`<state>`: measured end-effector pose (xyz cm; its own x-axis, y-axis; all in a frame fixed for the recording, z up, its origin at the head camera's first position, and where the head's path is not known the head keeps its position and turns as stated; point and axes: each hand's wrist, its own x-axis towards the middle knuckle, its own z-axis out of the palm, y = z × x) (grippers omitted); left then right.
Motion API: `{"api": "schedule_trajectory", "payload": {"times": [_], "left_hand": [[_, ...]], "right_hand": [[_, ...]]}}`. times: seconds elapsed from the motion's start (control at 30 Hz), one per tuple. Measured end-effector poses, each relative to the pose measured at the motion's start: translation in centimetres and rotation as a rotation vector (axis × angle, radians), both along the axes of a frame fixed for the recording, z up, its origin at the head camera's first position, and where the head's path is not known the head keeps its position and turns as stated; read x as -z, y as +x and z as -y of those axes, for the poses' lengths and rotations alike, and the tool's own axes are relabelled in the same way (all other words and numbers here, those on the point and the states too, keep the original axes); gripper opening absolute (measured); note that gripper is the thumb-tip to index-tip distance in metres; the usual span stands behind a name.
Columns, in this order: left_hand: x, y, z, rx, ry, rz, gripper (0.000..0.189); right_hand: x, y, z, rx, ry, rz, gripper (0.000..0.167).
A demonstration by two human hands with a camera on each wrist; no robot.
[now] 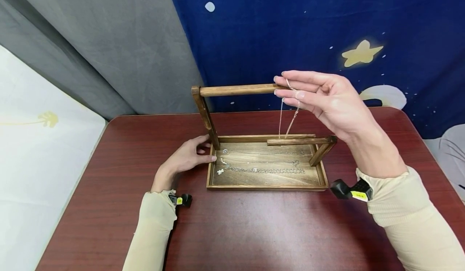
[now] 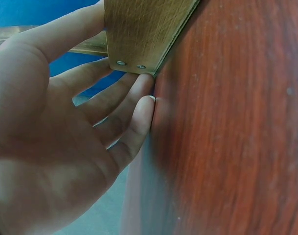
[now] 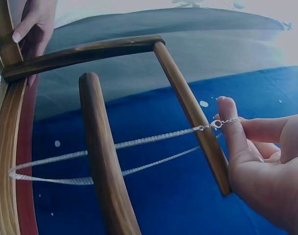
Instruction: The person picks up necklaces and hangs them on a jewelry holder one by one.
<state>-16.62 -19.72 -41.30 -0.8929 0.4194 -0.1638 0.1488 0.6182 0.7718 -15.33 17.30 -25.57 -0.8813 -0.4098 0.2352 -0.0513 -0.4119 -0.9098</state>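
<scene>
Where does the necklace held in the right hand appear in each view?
Head: right of centre, the necklace hangs below the right hand.
Left wrist: not in it.
Right wrist: across the middle, the necklace runs from the right hand toward the left edge, passing behind a wooden bar.
Shared landmark: the left hand, left of centre, in the left half, and at top left, respectively.
</scene>
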Motion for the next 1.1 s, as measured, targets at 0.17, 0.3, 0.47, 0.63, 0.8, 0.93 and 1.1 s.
{"api": "schedule_trajectory", "payload": {"times": [0.17, 0.3, 0.47, 0.63, 0.8, 0.93, 1.1], "left_hand": [[0.0, 0.0, 0.0, 0.0, 0.005, 0.004, 0.075], [0.1, 0.0, 0.0, 0.0, 0.005, 0.005, 0.075], [0.1, 0.1, 0.1, 0.006, 0.004, -0.003, 0.076], [0.1, 0.0, 0.1, 0.009, 0.015, -0.006, 0.076], [0.0, -0.1, 0.0, 0.01, 0.026, -0.004, 0.077], [0.0, -0.1, 0.0, 0.008, 0.019, -0.003, 0.077], [0.1, 0.0, 0.1, 0.003, 0.004, -0.001, 0.078]], "right_hand": [[-0.1, -0.1, 0.8, -0.01, 0.025, 0.002, 0.04], [-0.2, -0.2, 1.4, -0.009, 0.039, -0.004, 0.041], [-0.3, -0.4, 2.3, -0.006, 0.036, 0.0, 0.039], [-0.5, -0.6, 3.3, 0.0, 0.05, 0.002, 0.036], [-0.5, -0.6, 4.1, 0.007, 0.068, 0.008, 0.039], [-0.5, -0.6, 4.7, 0.023, 0.111, 0.013, 0.038], [-0.4, -0.7, 5.2, 0.025, 0.129, 0.008, 0.035]]}}
